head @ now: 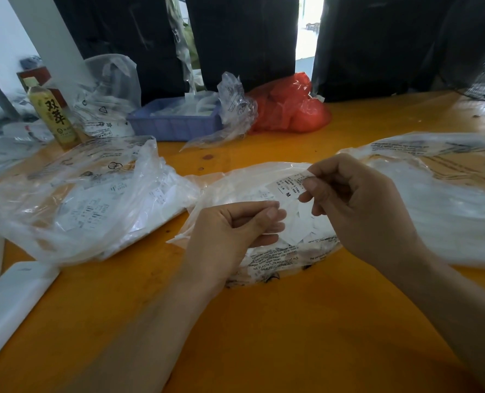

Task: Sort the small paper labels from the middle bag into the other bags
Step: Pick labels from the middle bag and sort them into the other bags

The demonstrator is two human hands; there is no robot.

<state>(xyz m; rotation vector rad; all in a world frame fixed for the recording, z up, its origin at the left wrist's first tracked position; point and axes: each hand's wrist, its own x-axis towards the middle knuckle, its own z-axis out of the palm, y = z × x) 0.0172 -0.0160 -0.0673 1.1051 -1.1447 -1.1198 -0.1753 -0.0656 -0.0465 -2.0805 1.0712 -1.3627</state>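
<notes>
A clear middle bag [275, 259] with printed warning text lies on the orange table, full of small white paper labels [301, 225]. Above it my right hand [360, 205] pinches one label [288, 188] marked "M" between thumb and forefinger. My left hand [232, 231] pinches the lower part of the same label or one just under it; I cannot tell which. A clear left bag [79, 205] holding labels lies to the left. Another clear right bag [445, 199] with white contents lies to the right.
At the back stand a yellow drink bottle [52, 112], a blue plastic tray [176, 120], crumpled clear bags [235, 109] and a red bag [289, 106]. A white flat device [11, 302] lies at the left front. A fan [479, 66] stands at the far right.
</notes>
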